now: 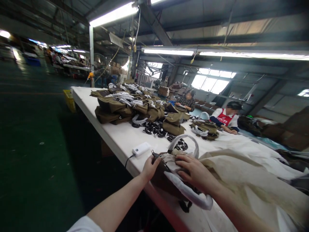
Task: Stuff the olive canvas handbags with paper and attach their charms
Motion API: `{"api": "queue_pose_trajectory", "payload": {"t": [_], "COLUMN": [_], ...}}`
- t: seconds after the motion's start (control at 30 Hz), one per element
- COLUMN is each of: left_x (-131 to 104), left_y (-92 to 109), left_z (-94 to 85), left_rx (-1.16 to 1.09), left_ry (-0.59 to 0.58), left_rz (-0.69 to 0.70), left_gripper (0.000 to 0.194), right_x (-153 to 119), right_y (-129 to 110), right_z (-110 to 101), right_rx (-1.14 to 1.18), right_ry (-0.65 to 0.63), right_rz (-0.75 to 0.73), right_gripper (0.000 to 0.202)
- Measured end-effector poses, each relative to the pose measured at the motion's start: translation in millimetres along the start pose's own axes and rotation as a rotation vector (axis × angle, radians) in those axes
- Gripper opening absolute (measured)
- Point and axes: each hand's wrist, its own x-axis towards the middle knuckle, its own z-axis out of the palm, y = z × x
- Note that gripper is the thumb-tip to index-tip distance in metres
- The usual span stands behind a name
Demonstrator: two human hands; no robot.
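Red apron [224,119], lettering [225,122] illegible, beyond nearest brown bag [162,179]

White table [122,137] heaped with olive bags [151,114]

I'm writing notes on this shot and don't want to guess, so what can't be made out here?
All in the head view:
Underside of the bag: hidden by the bag itself.
Some fingers of the left hand: hidden behind its thumb and the bag.
Elbow beyond the right hand: cut off by the bottom edge.
Lettering on the red apron: too small, blurred.
Far end of the black cable: lost below the table edge.
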Motion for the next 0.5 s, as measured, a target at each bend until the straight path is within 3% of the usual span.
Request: {"api": "queue_pose_trajectory", "payload": {"t": [0.03, 0.1, 0.3, 0.5], "left_x": [1.7, 8.3, 14.6, 5.3], "left_y": [-3.3, -3.3, 12.3, 21.0], "left_z": [4.2, 11.7, 23.2, 27.8], "left_rx": [-0.043, -0.08, -0.057, 0.007], "left_ry": [-0.069, -0.096, -0.015, 0.079], "left_rz": [-0.02, -0.029, -0.049, 0.09], "left_gripper": [0.05, 0.048, 0.055, 0.05], "right_x": [2.7, 8.3, 25.1, 48.5], "right_y": [-0.4, -1.4, -2.5, -7.4], "right_z": [0.9, 4.1, 38.1, 83.0], "right_rx": [0.004, 0.029, 0.21, 0.106], "right_ry": [0.001, 0.007, -0.018, -0.208], "right_rz": [-0.004, -0.014, -0.046, -0.01], "right_gripper": [0.032, 0.031, 0.029, 0.026]}}
